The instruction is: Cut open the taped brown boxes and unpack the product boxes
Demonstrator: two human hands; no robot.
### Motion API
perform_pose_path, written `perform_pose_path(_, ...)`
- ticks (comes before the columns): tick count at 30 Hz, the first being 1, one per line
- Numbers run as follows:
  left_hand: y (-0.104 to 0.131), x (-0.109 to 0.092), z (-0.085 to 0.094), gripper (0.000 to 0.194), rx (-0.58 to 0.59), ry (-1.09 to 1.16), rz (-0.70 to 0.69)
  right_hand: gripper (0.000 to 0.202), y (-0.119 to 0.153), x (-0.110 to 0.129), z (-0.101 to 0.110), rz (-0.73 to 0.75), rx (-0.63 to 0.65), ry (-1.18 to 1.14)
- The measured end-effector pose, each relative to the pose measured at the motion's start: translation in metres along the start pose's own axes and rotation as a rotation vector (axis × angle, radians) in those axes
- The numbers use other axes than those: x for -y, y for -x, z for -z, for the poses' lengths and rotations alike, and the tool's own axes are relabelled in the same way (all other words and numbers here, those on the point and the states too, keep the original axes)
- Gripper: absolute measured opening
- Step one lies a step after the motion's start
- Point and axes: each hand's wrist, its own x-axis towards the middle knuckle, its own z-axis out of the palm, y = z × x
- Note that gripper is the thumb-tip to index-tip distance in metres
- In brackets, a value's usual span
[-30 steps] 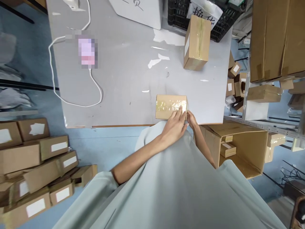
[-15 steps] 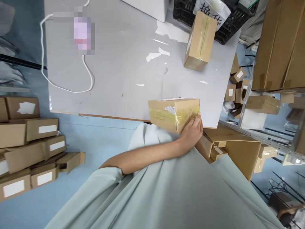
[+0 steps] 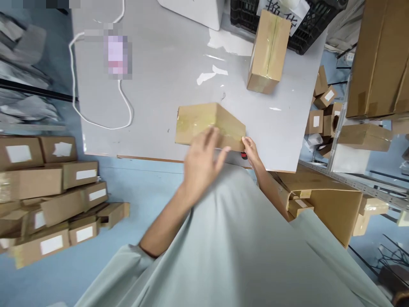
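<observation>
A taped cardboard box rests on the grey-white table near its front edge, with one corner turned away from me. My left hand is at the near side of this box, fingers spread and slightly blurred; whether it touches the cardboard is unclear. At the box's right end, my right hand pinches the lower corner between thumb and fingers. Just beside that hand, a small red and black object shows at the table edge. A second taped box stands farther back on the right.
A black crate with a labelled bag and a white container are at the table's back. A white cable loops on the left. Stacked boxes stand lower left; a large open carton and shelving are right.
The near box has moved left and away from my body, and it has turned. My left hand has left its right end and opened. My right hand has come into view at that end.
</observation>
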Motion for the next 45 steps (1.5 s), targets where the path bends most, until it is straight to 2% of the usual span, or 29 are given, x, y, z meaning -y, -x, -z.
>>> perform_pose_path(2, -0.009, 0.055, 0.013, 0.070, -0.090, 0.021, 0.182, 0.065, -0.014, -0.002, -0.011, 0.005, 0.025, -0.090)
perform_pose_path(4, -0.018, 0.109, 0.016, 0.072, -0.098, 0.047, 0.351, 0.060, -0.016, -0.004, -0.022, 0.040, 0.041, -0.092)
perform_pose_path(6, -0.024, 0.151, 0.013, 0.071, -0.081, 0.124, 0.507, 0.054, -0.011, -0.004, -0.031, 0.073, 0.074, -0.009)
perform_pose_path(8, -0.028, 0.176, 0.009, 0.073, -0.098, 0.193, 0.606, 0.048, -0.007, 0.000, -0.035, 0.098, 0.132, 0.090)
perform_pose_path(10, -0.032, 0.185, 0.008, 0.074, -0.114, 0.197, 0.631, 0.046, -0.015, 0.009, -0.032, 0.139, 0.146, 0.175)
perform_pose_path(11, -0.034, 0.185, 0.007, 0.076, -0.118, 0.163, 0.612, 0.049, -0.026, 0.017, -0.027, 0.161, 0.111, 0.212)
perform_pose_path(13, -0.043, 0.179, 0.004, 0.081, -0.157, 0.025, 0.494, 0.066, -0.059, 0.040, -0.013, 0.199, -0.042, 0.270)
perform_pose_path(16, -0.067, 0.154, -0.013, 0.085, -0.119, -0.078, 0.301, 0.105, -0.131, 0.087, 0.014, 0.223, -0.304, 0.303)
perform_pose_path(18, -0.087, 0.128, -0.034, 0.090, -0.028, -0.117, 0.222, 0.122, -0.179, 0.120, 0.031, 0.205, -0.416, 0.305)
perform_pose_path(20, -0.105, 0.098, -0.060, 0.092, 0.095, -0.173, 0.166, 0.129, -0.217, 0.146, 0.042, 0.137, -0.462, 0.309)
perform_pose_path(23, -0.122, 0.061, -0.096, 0.091, 0.285, -0.310, 0.071, 0.126, -0.246, 0.166, 0.050, -0.012, -0.453, 0.403)
perform_pose_path(25, -0.127, 0.051, -0.110, 0.089, 0.344, -0.391, -0.005, 0.123, -0.250, 0.165, 0.054, -0.074, -0.452, 0.485)
perform_pose_path(27, -0.128, 0.057, -0.112, 0.083, 0.325, -0.456, -0.043, 0.121, -0.245, 0.156, 0.063, -0.090, -0.472, 0.520)
perform_pose_path(31, -0.115, 0.100, -0.100, 0.072, 0.219, -0.550, -0.004, 0.117, -0.221, 0.116, 0.099, -0.104, -0.560, 0.555)
perform_pose_path(33, -0.104, 0.119, -0.097, 0.071, 0.177, -0.546, -0.054, 0.115, -0.211, 0.095, 0.121, -0.123, -0.623, 0.596)
perform_pose_path(35, -0.096, 0.129, -0.099, 0.069, 0.117, -0.523, -0.120, 0.113, -0.209, 0.081, 0.142, -0.140, -0.662, 0.628)
perform_pose_path(37, -0.093, 0.129, -0.104, 0.065, 0.057, -0.495, -0.149, 0.113, -0.215, 0.077, 0.161, -0.150, -0.663, 0.655)
perform_pose_path(41, -0.096, 0.119, -0.113, 0.060, 0.005, -0.447, -0.150, 0.113, -0.236, 0.092, 0.189, -0.146, -0.604, 0.702)
perform_pose_path(43, -0.097, 0.117, -0.114, 0.059, -0.005, -0.429, -0.160, 0.112, -0.236, 0.098, 0.192, -0.125, -0.601, 0.728)
perform_pose_path(45, -0.095, 0.117, -0.115, 0.060, -0.015, -0.407, -0.168, 0.108, -0.223, 0.096, 0.181, -0.052, -0.635, 0.766)
